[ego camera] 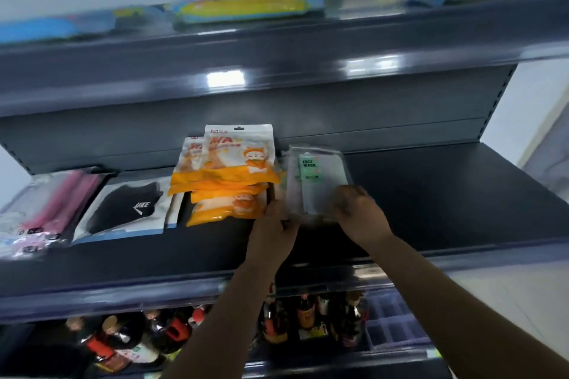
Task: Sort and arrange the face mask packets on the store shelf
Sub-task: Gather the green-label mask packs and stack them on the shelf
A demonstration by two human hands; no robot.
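Note:
A clear packet marked "FACE MASK" in green stands tilted on the dark middle shelf. My left hand grips its lower left corner and my right hand grips its lower right. Just left of it, several orange-and-white mask packets lean in a stack. Further left lies a black mask in a clear packet, then pink mask packets at the shelf's left end.
The top shelf holds blurred blue and yellow packets. Below the middle shelf stand sauce bottles and a blue plastic tray. The shelf's right half is bare dark metal.

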